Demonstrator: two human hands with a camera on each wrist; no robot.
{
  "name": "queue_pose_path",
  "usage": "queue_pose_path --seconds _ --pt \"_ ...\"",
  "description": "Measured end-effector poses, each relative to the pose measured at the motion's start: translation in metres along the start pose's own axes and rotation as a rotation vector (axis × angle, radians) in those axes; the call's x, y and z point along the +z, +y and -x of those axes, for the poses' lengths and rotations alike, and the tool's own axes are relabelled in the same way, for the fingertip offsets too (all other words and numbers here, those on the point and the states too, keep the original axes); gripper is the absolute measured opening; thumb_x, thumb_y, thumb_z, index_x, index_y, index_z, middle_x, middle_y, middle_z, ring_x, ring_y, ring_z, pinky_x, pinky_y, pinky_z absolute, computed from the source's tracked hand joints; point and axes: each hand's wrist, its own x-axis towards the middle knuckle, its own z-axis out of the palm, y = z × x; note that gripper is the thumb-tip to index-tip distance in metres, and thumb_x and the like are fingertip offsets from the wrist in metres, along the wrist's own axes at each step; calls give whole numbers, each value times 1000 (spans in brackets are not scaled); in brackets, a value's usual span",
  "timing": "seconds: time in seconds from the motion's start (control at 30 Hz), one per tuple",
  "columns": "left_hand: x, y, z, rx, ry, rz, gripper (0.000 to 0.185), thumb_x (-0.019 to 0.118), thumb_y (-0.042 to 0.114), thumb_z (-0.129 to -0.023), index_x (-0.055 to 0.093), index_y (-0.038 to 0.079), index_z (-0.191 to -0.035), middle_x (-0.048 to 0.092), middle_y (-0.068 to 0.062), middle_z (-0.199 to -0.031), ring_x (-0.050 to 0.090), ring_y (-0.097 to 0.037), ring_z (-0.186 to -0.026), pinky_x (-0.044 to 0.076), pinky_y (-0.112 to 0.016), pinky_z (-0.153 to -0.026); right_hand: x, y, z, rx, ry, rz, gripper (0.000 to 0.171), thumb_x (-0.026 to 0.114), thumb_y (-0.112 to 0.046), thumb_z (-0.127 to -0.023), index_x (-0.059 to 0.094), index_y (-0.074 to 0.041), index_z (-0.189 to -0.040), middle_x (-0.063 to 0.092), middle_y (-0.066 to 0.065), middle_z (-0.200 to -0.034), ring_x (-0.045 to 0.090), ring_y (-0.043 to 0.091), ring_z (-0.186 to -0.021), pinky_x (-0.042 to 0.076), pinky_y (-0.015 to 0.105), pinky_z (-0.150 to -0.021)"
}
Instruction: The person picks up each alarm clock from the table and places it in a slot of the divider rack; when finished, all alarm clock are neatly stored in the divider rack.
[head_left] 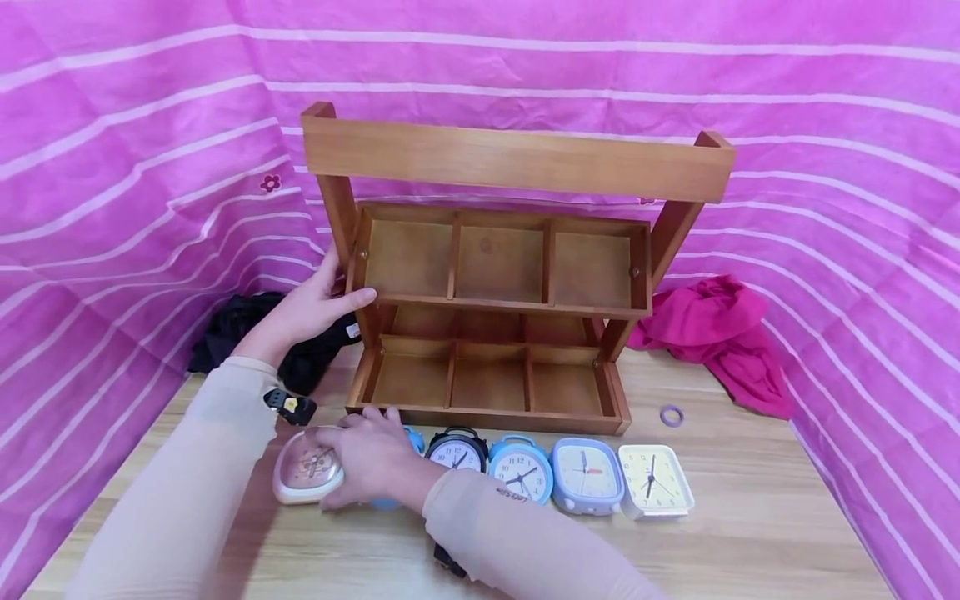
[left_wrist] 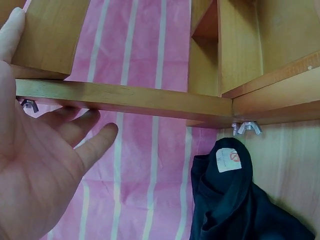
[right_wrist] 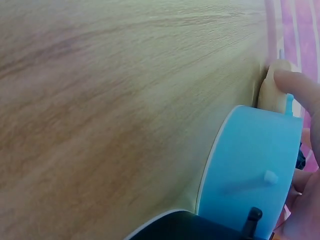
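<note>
My left hand (head_left: 311,304) grips the left side of a two-tier wooden shelf (head_left: 517,162). Its thumb lies on the upper tray's end and the fingers go behind the side post (left_wrist: 125,97). Down on the table, my right hand (head_left: 375,458) holds the right edge of a pink-and-white alarm clock (head_left: 307,468), the leftmost in a row. In the right wrist view the thumb (right_wrist: 300,90) touches that clock's side. A blue alarm clock (right_wrist: 250,160) lies under the right hand, mostly hidden in the head view.
Rightward along the row are a black clock (head_left: 456,450), a light blue clock (head_left: 521,471), a periwinkle clock (head_left: 587,475) and a cream square clock (head_left: 654,482). Black cloth (head_left: 307,358) lies left, pink cloth (head_left: 720,333) right, near a purple ring (head_left: 671,416).
</note>
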Motion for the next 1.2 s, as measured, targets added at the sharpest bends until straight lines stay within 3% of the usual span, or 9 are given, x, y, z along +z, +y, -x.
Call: queue_pose_path --seconds 0.2,0.4,0.67,0.8,1.03,1.2 --pt "-5 9 2 -37 -44 -68 102 67 31 -103 -13 42 -164 20 -18 -170 34 -45 -150 27 -65 -121 -9 2 2 -59 36 -23 86 85 -71 -69 51 -55 -145 57 -18 -124 43 5 -104 36 25 -83" --pt "-14 18 3 -34 -102 -98 101 64 27 -105 -16 37 -164 18 -18 -171 32 -45 -151 22 -64 -123 -34 9 2 -82 83 -21 88 85 -72 -70 49 -54 -149 55 -12 -134 47 7 -115 42 25 -89" --pt "-13 18 2 20 -138 -63 98 64 19 -105 -13 29 -166 31 -26 -163 38 -48 -147 24 -64 -122 -59 53 3 -62 98 -40 86 85 -67 -73 52 -47 -150 55 -5 -139 47 12 -122 44 31 -96" --pt "-13 20 2 9 -134 -65 98 64 20 -105 -11 30 -166 28 -25 -165 36 -49 -147 27 -66 -120 -72 81 2 -12 114 -77 87 87 -64 -74 53 -44 -151 56 0 -142 48 18 -126 48 41 -102" --pt "-11 20 7 -77 -116 -110 100 63 33 -105 -17 36 -165 16 -20 -171 28 -48 -152 27 -68 -119 -70 115 -3 59 123 -184 86 89 -58 -75 54 -41 -151 58 -2 -141 48 20 -128 45 52 -110" --pt "-10 20 7 -54 -126 -116 102 63 34 -105 -20 36 -164 16 -23 -170 28 -51 -151 26 -70 -118 -59 125 -2 79 84 -187 84 88 -59 -76 55 -40 -151 59 -4 -143 48 20 -130 44 50 -110"
